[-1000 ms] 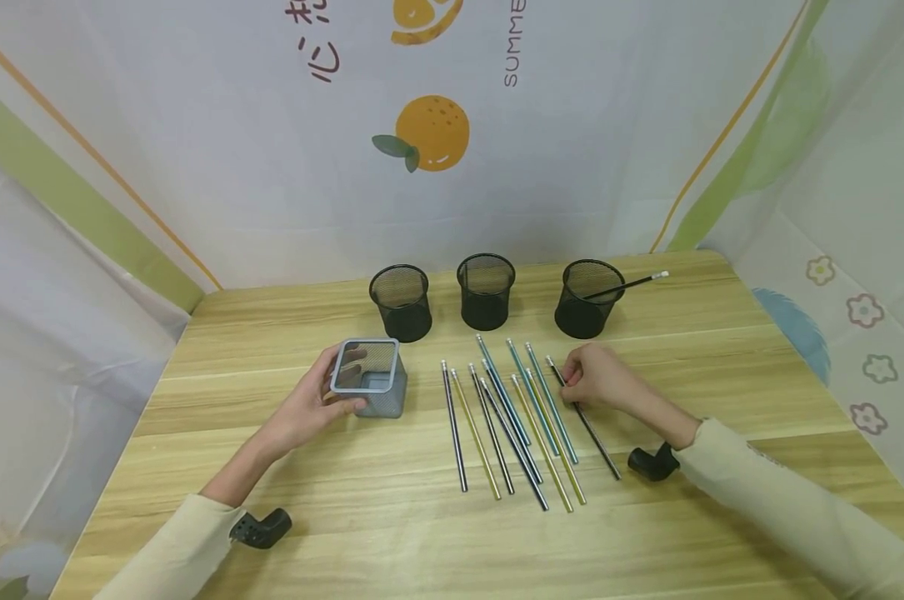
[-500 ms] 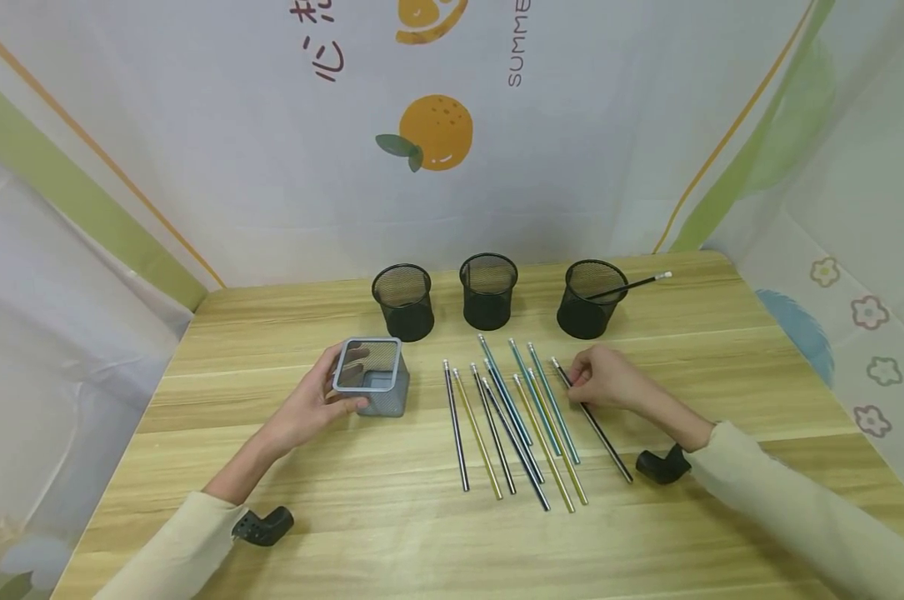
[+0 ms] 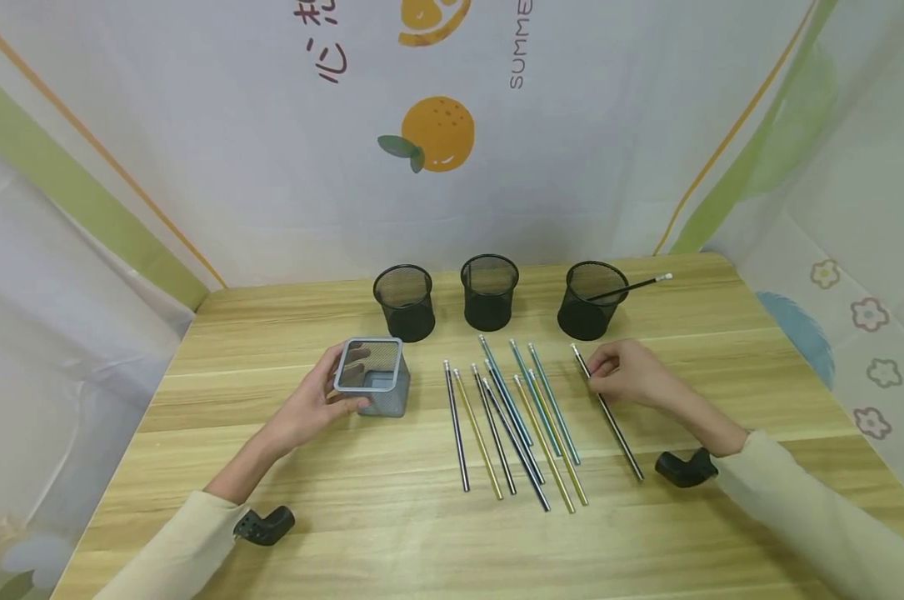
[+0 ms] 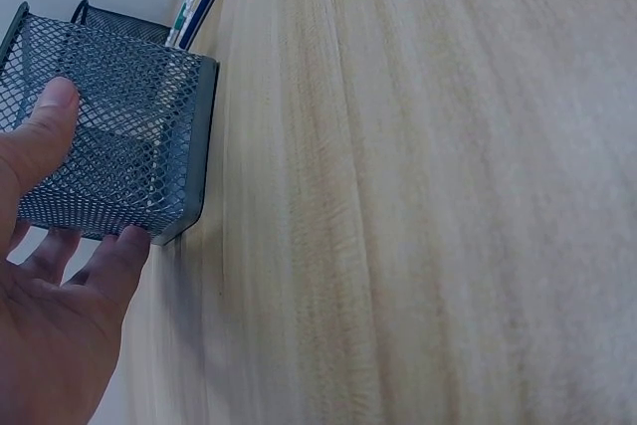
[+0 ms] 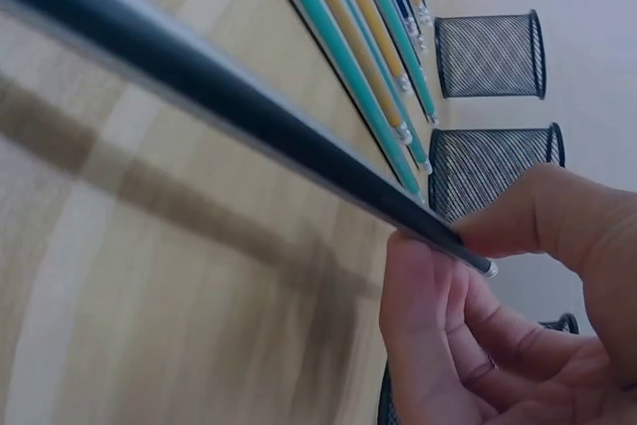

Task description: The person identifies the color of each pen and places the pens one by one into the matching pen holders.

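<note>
My left hand (image 3: 309,408) holds a grey square mesh pen holder (image 3: 392,400), thumb on the near side and fingers round the far side. In the left wrist view the thumb and fingers grip the mesh holder (image 4: 109,136) by two sides. My right hand (image 3: 627,375) pinches a black pencil (image 3: 618,433) near its white eraser end. The right wrist view shows that black pencil (image 5: 259,131) between thumb and index finger, its shadow on the wood below. Left of it lie several pencils (image 3: 496,433) in blue, yellow and dark colours, side by side, erasers away from me.
Three round black mesh pen holders stand along the back: a left one (image 3: 407,321), a middle one (image 3: 487,310) and a right one (image 3: 582,318). A black pencil (image 3: 631,286) leans in the right one. Behind the wooden table (image 3: 332,508) hangs a printed white curtain (image 3: 294,192).
My right hand has moved right with the black pencil, away from the other pencils, and the pencil seems slightly raised. The left hand and the square holder stay in place.
</note>
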A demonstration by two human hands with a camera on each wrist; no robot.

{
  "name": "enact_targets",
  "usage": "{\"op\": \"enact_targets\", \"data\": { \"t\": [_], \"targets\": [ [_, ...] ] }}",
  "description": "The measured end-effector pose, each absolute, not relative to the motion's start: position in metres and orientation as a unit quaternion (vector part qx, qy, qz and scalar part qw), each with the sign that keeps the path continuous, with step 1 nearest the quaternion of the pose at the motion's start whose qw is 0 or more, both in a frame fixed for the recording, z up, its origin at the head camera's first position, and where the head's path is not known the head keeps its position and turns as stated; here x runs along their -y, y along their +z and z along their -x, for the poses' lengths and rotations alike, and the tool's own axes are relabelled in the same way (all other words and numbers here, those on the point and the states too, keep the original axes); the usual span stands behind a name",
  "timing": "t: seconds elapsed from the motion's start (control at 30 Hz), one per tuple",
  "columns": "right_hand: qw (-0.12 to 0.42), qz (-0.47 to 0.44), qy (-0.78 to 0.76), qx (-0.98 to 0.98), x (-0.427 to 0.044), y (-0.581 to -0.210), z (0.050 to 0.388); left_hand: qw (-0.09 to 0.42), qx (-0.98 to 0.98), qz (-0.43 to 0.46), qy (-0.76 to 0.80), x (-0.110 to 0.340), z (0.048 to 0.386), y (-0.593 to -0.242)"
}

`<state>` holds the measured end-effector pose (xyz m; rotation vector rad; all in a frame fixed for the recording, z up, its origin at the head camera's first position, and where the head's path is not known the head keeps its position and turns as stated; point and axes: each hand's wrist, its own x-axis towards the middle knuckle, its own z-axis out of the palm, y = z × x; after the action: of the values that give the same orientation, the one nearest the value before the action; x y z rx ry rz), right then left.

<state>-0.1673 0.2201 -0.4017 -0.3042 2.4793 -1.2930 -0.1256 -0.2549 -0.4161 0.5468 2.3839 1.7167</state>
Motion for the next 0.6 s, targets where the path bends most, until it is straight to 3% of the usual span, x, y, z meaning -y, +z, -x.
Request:
{"op": "enact_targets", "data": {
  "t": [0.6],
  "targets": [
    [0.13, 0.111, -0.529, -0.831, -0.25, -0.387, 0.163, 0.079, -0.795, -0.177, 0.575, 0.255, 0.126, -0.416]
  ]
}}
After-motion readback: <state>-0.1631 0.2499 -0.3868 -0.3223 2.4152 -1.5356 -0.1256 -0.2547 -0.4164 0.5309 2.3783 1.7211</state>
